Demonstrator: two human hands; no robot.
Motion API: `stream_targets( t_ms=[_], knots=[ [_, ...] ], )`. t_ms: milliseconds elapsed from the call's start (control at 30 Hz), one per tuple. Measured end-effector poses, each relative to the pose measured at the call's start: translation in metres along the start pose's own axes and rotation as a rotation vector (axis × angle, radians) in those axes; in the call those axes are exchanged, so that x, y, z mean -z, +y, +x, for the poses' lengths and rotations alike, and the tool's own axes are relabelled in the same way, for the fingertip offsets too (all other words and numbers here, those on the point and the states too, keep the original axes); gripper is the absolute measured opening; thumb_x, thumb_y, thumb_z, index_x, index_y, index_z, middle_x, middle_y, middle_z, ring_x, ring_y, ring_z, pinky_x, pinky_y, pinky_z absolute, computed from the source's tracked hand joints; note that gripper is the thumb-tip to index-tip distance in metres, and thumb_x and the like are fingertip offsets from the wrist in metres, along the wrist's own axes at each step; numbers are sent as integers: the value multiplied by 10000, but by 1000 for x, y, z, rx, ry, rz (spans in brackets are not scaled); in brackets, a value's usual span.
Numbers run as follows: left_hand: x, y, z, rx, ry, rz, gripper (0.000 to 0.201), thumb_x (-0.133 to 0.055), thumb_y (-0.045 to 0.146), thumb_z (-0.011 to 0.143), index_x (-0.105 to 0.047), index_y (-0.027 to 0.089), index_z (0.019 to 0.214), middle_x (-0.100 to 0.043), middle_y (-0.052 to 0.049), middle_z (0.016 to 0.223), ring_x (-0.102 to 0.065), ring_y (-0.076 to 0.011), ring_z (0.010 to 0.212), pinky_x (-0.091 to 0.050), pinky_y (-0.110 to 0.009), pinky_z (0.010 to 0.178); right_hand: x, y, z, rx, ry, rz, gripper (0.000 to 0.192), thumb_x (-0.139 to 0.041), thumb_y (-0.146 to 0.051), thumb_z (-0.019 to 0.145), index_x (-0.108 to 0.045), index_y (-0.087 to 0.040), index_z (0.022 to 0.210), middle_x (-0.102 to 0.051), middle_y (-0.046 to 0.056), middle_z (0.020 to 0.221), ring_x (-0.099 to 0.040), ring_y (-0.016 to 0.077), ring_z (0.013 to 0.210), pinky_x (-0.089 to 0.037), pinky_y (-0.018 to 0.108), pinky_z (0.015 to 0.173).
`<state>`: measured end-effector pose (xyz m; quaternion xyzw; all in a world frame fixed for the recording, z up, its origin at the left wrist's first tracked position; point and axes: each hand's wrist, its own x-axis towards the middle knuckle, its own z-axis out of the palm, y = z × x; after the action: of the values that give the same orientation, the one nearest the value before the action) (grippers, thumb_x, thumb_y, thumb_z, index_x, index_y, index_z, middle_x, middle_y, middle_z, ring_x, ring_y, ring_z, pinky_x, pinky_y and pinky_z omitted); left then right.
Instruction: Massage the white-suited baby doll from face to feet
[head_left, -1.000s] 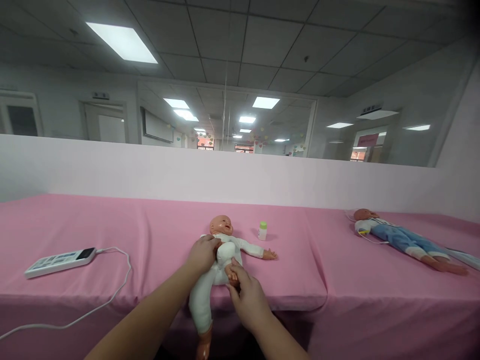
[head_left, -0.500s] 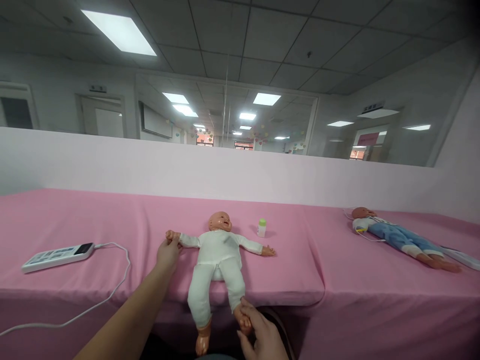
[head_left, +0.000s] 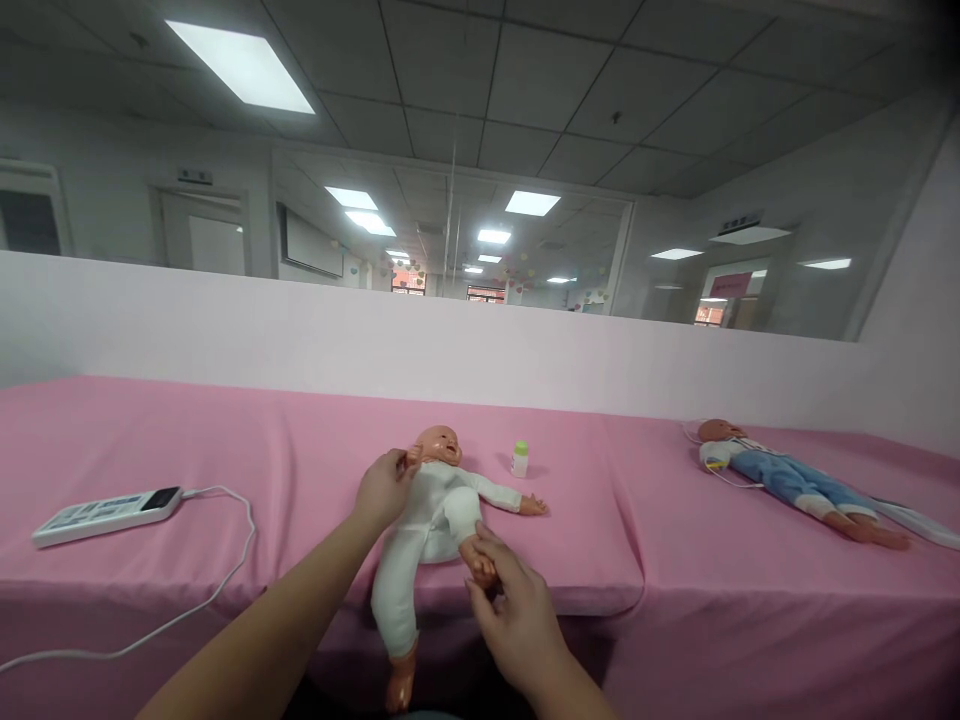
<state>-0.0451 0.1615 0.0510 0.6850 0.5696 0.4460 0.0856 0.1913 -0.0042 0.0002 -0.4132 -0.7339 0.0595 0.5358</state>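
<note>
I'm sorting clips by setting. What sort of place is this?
Probably an infant-care training room: a white-suited plastic baby doll and a blue-clothed doll lie on a long pink-covered table, with office-style glass partitions behind.

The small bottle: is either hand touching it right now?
No. The bottle stands alone on the pink cloth beyond the doll, which the left hand and right hand both grip.

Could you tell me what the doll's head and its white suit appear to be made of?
The doll's head looks like moulded plastic or vinyl: smooth, evenly coloured, faintly shiny. The white suit looks like soft matte knit cloth, creasing where the left hand and right hand bend the limbs.
</note>
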Motion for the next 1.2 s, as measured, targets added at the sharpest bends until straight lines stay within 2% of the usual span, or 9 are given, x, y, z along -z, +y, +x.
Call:
stream_targets(
  t_ms=[100, 200, 333, 500, 700, 833, 933, 1033, 1200],
  knots=[
    [-13, 18, -4, -203, -110, 232, 205, -576, 297, 944, -725, 204, 1049, -739, -123, 1102, -654, -294, 1052, -448, -373, 892, -9, 7, 21, 3, 20, -2, 527, -604, -82, 831, -654, -229, 1334, -654, 118, 1451, -661, 270, 1308, -580, 410, 1072],
    [-23, 23, -9, -363, -224, 383, 242, -566, 192, 919, -754, 217, 1069, -726, -127, 1098, -628, -303, 1076, -427, -399, 948, -26, 18, 33, 0, 8, -32, 551, -621, -50, 796, -661, -223, 1318, -650, 124, 1455, -674, 281, 1290, -572, 437, 1083],
    [-25, 21, -9, -399, -276, 435, 262, -574, 159, 892, -757, 219, 1071, -716, -128, 1080, -625, -304, 1068, -428, -399, 936, -39, 23, 36, -5, -20, -46, 543, -624, -35, 787, -661, -217, 1297, -635, 131, 1471, -670, 282, 1294, -574, 446, 1079],
    [-14, 4, -2, -225, -127, 238, 226, -537, 262, 954, -713, 210, 1086, -724, -119, 1089, -650, -282, 1009, -455, -369, 852, -23, 12, 21, 4, 26, -3, 553, -618, -59, 804, -650, -237, 1327, -666, 110, 1438, -661, 267, 1308, -581, 411, 1072],
    [1, -45, 0, 262, 121, -318, 335, -600, 536, 934, -653, 216, 1022, -741, -69, 953, -697, -261, 857, -512, -349, 733, 1, 8, -27, -9, 3, -31, 535, -594, -91, 833, -645, -225, 1348, -709, 113, 1371, -680, 264, 1282, -588, 402, 1066],
    [2, -79, -1, 514, 264, -746, 292, -657, 470, 921, -627, 193, 1009, -727, -87, 984, -713, -230, 852, -568, -342, 746, -5, 20, -64, -8, 6, -74, 512, -618, -105, 810, -676, -234, 1302, -733, 114, 1330, -737, 268, 1184, -619, 374, 1012],
    [2, -89, -3, 558, 311, -955, 186, -653, 353, 938, -635, 187, 1021, -726, -81, 980, -726, -199, 859, -588, -332, 802, -14, 25, -79, 8, 27, -103, 454, -659, -134, 804, -720, -270, 1233, -768, 89, 1261, -770, 271, 1106, -644, 351, 954],
    [2, -86, -6, 514, 299, -927, 212, -649, 379, 940, -643, 189, 1033, -729, -79, 992, -730, -209, 883, -591, -341, 800, -17, 26, -83, 19, 27, -110, 442, -679, -158, 813, -727, -278, 1236, -772, 90, 1252, -774, 276, 1092, -653, 347, 933],
    [3, -61, -8, 375, 271, -466, 382, -632, 568, 917, -642, 204, 1029, -743, -85, 979, -710, -270, 890, -548, -364, 754, -7, 20, -69, 16, 7, -78, 485, -639, -131, 826, -696, -263, 1289, -753, 86, 1295, -750, 260, 1155, -633, 347, 984]
  ],
)
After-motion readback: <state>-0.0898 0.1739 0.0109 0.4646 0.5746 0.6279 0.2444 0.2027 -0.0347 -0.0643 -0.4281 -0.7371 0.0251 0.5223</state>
